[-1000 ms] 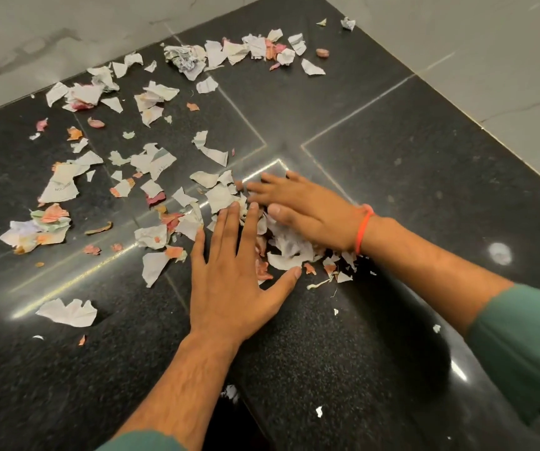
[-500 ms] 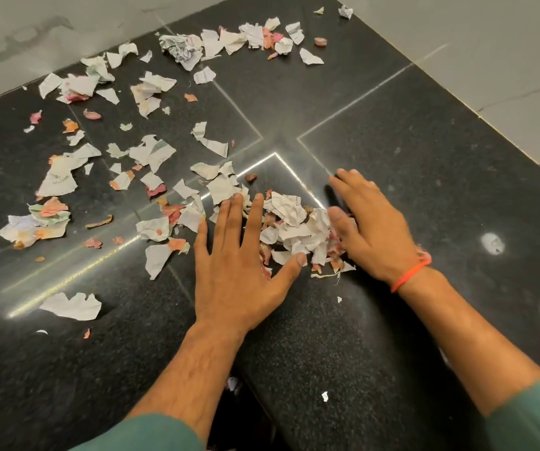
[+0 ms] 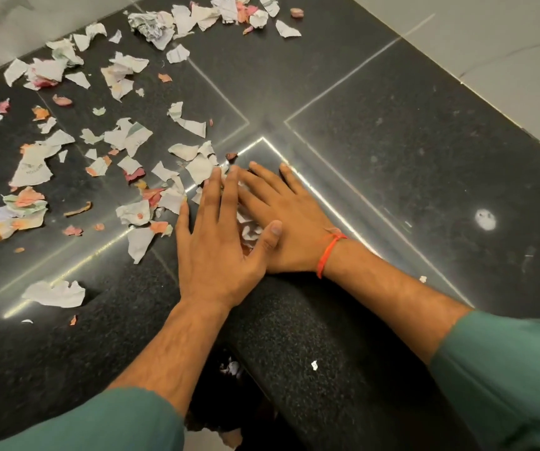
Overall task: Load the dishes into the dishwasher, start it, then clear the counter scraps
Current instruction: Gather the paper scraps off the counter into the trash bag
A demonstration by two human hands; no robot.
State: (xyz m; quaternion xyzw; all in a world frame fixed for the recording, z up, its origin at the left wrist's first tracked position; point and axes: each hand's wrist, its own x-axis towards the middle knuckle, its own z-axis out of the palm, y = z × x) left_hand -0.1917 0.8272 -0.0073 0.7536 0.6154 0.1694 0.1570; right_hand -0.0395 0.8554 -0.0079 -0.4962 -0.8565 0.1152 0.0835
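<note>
while both hands lay flat at the frame's centre, the left hand (image 3: pixel 216 252) had its fingers straight and spread, palm down on the black counter (image 3: pixel 408 164), thumb reaching right over the right hand (image 3: pixel 289 222). right hand's fingers were also straight, angled toward upper left, gripping nothing. a small pile of scraps (image 3: pixel 249 227) sat squeezed between the two hands, mostly hidden. loose paper scraps (image 3: pixel 125 138) lay scattered across the left and upper left of the frame, one larger piece (image 3: pixel 55 293) at lower left. an orange thread band (image 3: pixel 328 252) circled the right wrist, green sleeves (image 3: pixel 502 379) at the bottom edge.
</note>
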